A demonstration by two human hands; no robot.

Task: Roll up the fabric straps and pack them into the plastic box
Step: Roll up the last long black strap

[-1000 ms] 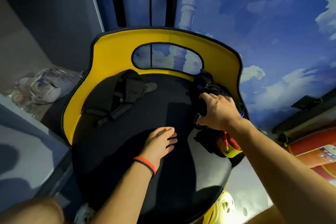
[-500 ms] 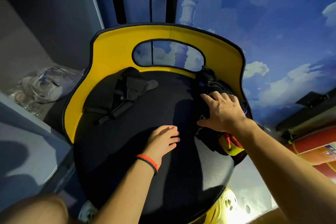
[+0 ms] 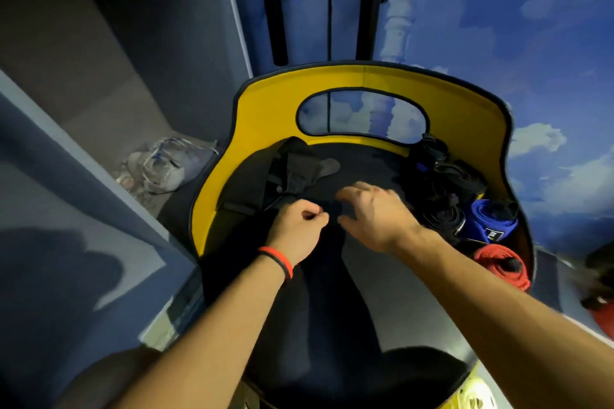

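Rolled: blue roll (image 3: 491, 222), red roll (image 3: 501, 267), seat (image 3: 332, 315) 3 o'clock | Hands: left hand (image 3: 297, 229) and right hand (image 3: 373, 214) pinching black strap (image 3: 332, 206) | Pending: loose tangle (image 3: 442, 173) 2 o'clock; plastic box unseen.

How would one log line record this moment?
left hand pinches strap | right hand holds strap | over chair | blue roll, red roll at right

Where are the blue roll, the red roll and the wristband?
Blue roll (image 3: 483, 219), head view, on its wound blue side.
Red roll (image 3: 495, 259), head view, on its coiled red top.
Wristband (image 3: 277, 257), head view, on the middle of its red strip.
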